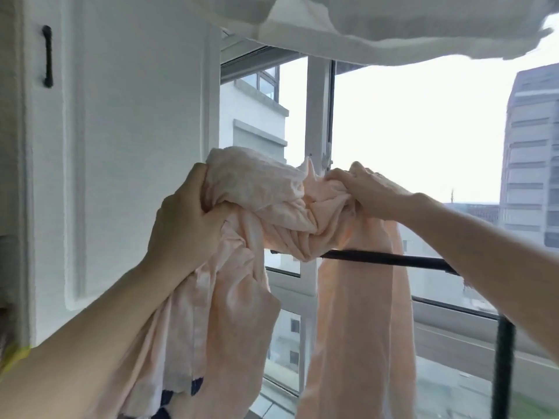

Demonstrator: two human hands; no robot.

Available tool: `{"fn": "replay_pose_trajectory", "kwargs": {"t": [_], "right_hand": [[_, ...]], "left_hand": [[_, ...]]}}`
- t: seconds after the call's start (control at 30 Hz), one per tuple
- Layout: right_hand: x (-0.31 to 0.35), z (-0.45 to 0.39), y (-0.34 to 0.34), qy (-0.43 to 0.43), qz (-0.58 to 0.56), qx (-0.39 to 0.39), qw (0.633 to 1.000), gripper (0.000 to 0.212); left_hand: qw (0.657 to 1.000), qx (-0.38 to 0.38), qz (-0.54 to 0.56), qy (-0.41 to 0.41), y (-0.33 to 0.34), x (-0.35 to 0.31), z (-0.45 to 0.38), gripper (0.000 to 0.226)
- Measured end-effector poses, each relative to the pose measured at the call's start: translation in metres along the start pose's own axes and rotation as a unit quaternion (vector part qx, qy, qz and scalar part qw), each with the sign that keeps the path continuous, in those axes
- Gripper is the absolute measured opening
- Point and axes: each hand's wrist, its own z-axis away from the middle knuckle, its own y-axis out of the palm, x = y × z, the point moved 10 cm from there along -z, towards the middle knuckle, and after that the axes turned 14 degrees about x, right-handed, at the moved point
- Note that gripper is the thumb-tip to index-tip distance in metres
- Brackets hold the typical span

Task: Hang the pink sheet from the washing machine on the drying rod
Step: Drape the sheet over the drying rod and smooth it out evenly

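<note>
Left hand: my left hand (184, 219) grips a bunch of the pink sheet (272, 207).
Right hand: my right hand (369, 192) grips the sheet above the black rod (390, 259).
Sheet: part hangs down over the rod.
Above: a white cloth (393, 22).
Behind: the window (423, 131).

A black drying rod (390, 257) runs level in front of the window, meeting a dark upright post (504, 358) at its right end. The pink sheet (357, 313) is draped over the rod, one part hanging straight down behind it, the rest bunched and twisted above its left portion.
</note>
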Motion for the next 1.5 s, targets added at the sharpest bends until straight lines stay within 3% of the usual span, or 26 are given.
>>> {"fn": "replay_pose_trajectory", "kwargs": {"t": [0.1, 0.2, 0.27, 0.3, 0.33, 0.4, 0.57, 0.63, 0.73, 0.83, 0.9, 0.97, 1.1, 1.23, 1.37, 1.5], "right_hand": [[-0.004, 0.018, 0.015, -0.018, -0.038, 0.04, 0.998, 0.047], [-0.021, 0.031, 0.035, 0.022, -0.043, 0.088, 0.995, 0.058], [-0.021, 0.041, 0.042, 0.014, -0.021, 0.124, 0.992, 0.033], [-0.018, 0.047, 0.043, 0.01, -0.061, 0.127, 0.99, 0.018], [-0.018, 0.052, 0.044, 0.007, -0.087, 0.138, 0.987, 0.016], [-0.023, 0.071, 0.055, 0.015, -0.145, 0.167, 0.975, 0.02], [-0.019, 0.102, 0.055, -0.01, -0.28, 0.126, 0.952, 0.034], [-0.001, 0.114, 0.059, -0.039, -0.246, 0.14, 0.958, 0.054], [0.015, 0.13, 0.063, -0.048, -0.129, 0.136, 0.981, 0.084], [0.024, 0.137, 0.058, -0.05, -0.045, 0.118, 0.991, 0.087], [0.03, 0.14, 0.058, -0.054, -0.006, 0.115, 0.992, 0.085], [0.028, 0.141, 0.058, -0.043, 0.005, 0.106, 0.993, 0.084], [0.022, 0.146, 0.057, -0.019, 0.021, 0.052, 0.998, 0.081], [0.015, 0.157, 0.067, 0.044, 0.049, 0.013, 0.998, 0.078], [0.021, 0.169, 0.063, 0.058, -0.011, -0.04, 0.997, 0.06], [0.038, 0.193, 0.053, 0.085, -0.091, -0.113, 0.986, 0.044]], "left_hand": [[0.999, 0.036, 0.021, -0.005, 0.022, -0.014, 0.012, 0.028], [0.996, 0.061, 0.062, -0.026, 0.046, -0.019, 0.026, 0.031], [0.992, 0.085, 0.089, -0.041, 0.068, -0.023, 0.038, 0.032], [0.989, 0.101, 0.099, -0.048, 0.08, -0.026, 0.045, 0.032], [0.986, 0.12, 0.104, -0.059, 0.093, -0.028, 0.052, 0.033], [0.978, 0.166, 0.1, -0.08, 0.118, -0.031, 0.068, 0.041], [0.945, 0.303, 0.037, -0.118, 0.188, -0.027, 0.11, 0.055], [0.931, 0.34, 0.012, -0.128, 0.213, -0.024, 0.125, 0.063], [0.903, 0.398, -0.039, -0.156, 0.231, -0.016, 0.135, 0.049], [0.867, 0.449, -0.166, -0.14, 0.226, -0.018, 0.135, 0.037], [0.858, 0.441, -0.236, -0.119, 0.219, -0.025, 0.132, 0.035], [0.869, 0.415, -0.246, -0.107, 0.214, -0.031, 0.127, 0.031], [0.916, 0.365, -0.069, -0.152, 0.213, -0.029, 0.125, 0.025], [0.941, 0.307, -0.025, -0.139, 0.207, -0.034, 0.12, 0.034], [0.942, 0.314, -0.01, -0.118, 0.214, -0.035, 0.131, 0.006], [0.949, 0.296, 0.014, -0.11, 0.218, -0.031, 0.141, 0.01]]}}
